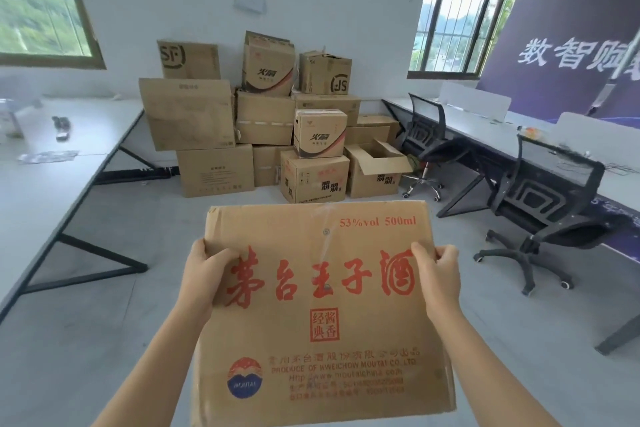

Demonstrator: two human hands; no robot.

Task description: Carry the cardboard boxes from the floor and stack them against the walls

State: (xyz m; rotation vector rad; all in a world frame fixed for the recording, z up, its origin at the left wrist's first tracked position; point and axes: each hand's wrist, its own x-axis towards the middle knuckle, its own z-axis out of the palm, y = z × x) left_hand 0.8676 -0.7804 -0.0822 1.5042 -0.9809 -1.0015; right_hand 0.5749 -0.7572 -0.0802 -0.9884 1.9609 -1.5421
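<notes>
I hold a brown cardboard box (322, 315) with large red characters in front of me, above the floor. My left hand (202, 279) grips its left side with the thumb on the top face. My right hand (438, 274) grips its right side the same way. Ahead, a stack of several cardboard boxes (263, 121) stands against the white back wall, some two or three high. One box (375, 166) at the stack's right has its flaps open.
A long white desk (52, 163) runs along the left. Another desk (502, 135) runs along the right with two black office chairs (540, 204) (420, 135) in front of it. A purple banner (568, 38) leans at the right. Grey floor (145, 236) lies between me and the stack.
</notes>
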